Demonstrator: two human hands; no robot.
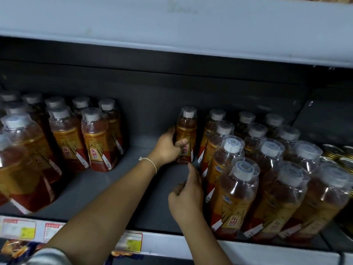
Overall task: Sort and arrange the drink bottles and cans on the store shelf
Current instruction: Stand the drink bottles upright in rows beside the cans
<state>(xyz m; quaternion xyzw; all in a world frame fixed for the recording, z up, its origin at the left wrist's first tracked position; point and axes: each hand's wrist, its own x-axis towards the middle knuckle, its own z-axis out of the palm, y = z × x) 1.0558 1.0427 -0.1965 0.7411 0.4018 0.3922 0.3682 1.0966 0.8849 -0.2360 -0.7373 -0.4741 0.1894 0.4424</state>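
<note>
The left hand (168, 146) is wrapped around a single bottle (186, 134) standing upright at the back of the gray shelf (107, 188), fingers curled behind it and the thumb pressed across its glossy gold-and-red label. The bottle is clear, rounded plastic with amber drink inside and a pale cap under a see-through dome. It stands in the bare gap between two groups of matching bottles: a cluster on the left (65, 134) and tight rows on the right (267, 178), which it is just beside. A thin pale bracelet (150, 162) circles the left wrist. The right hand (188, 194) hovers lower, close to the right rows, fingers loosely curled and holding nothing. Gold-topped cans (342, 159) sit at the far right. Paper price tags (19, 228) line the shelf's front edge.
</note>
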